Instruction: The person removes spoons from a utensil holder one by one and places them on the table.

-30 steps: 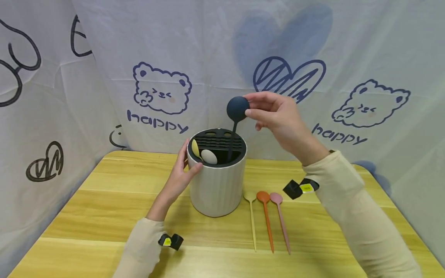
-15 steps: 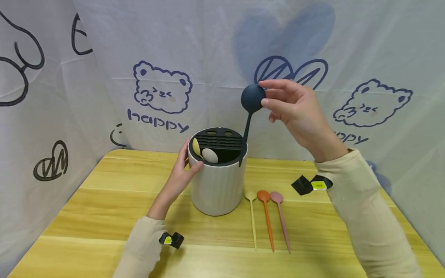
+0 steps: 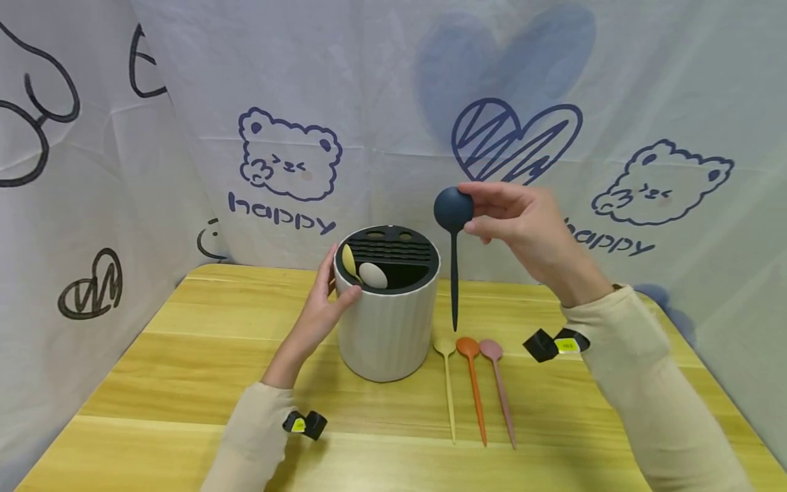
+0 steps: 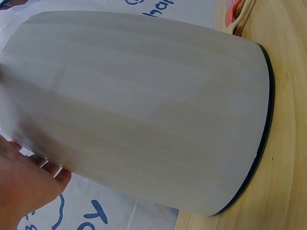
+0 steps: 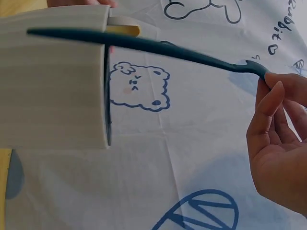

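My right hand (image 3: pixel 522 225) pinches a dark blue spoon (image 3: pixel 453 210) by its round bowl, with the handle hanging straight down. The spoon is apart from the white ribbed utensil holder (image 3: pixel 384 335), just to its right. In the right wrist view, thumb and fingertips meet on the bowl end of the blue spoon (image 5: pixel 168 50). My left hand (image 3: pixel 316 311) grips the holder's left side, thumb at the front rim and fingers round the wall. A yellow spoon (image 3: pixel 349 260) and a whitish spoon (image 3: pixel 373 275) stand in the holder's front compartment; their handles are mostly hidden.
Right of the holder, a pale yellow spoon (image 3: pixel 448 389), an orange spoon (image 3: pixel 473 386) and a pink spoon (image 3: pixel 499 389) lie side by side on the wooden table (image 3: pixel 184 355). A printed white cloth (image 3: pixel 393 123) hangs behind. The holder's black lid (image 3: pixel 393 253) has slots and round holes.
My right hand has lifted the dark blue spoon out of the holder, over the rim to the right, then lowered it beside the holder. The left hand stays on the holder.
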